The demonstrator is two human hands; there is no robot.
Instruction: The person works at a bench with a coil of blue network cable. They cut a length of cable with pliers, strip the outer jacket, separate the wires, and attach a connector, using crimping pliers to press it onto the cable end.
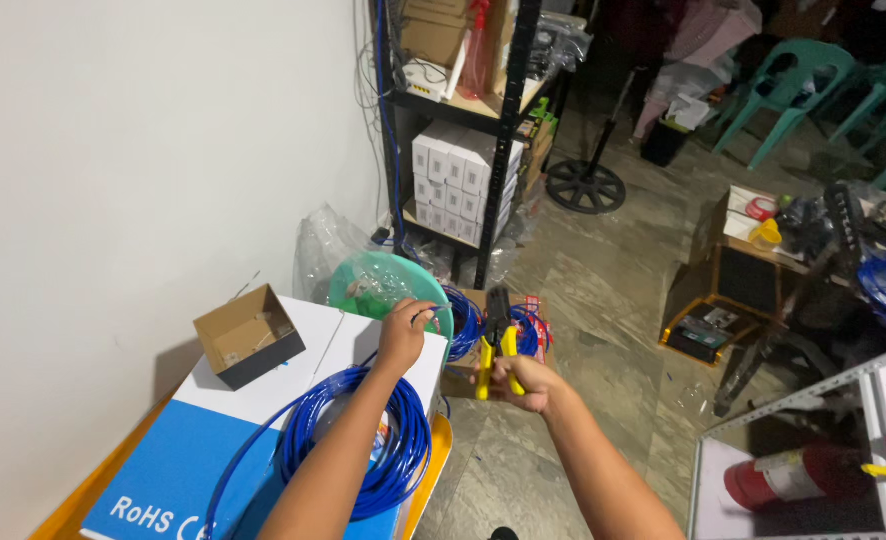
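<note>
My right hand grips a crimping tool with yellow handles and a black head, held upright over the floor. My left hand pinches the thin end of a blue cable just left of the tool's head. A coil of blue cable lies under my left forearm on a white and blue box. The cable end and the tool head are close but apart.
A small open cardboard box sits on the white box by the wall. A green basin and more blue cable lie beyond. A black shelf with white boxes stands behind; a red fire extinguisher lies at right.
</note>
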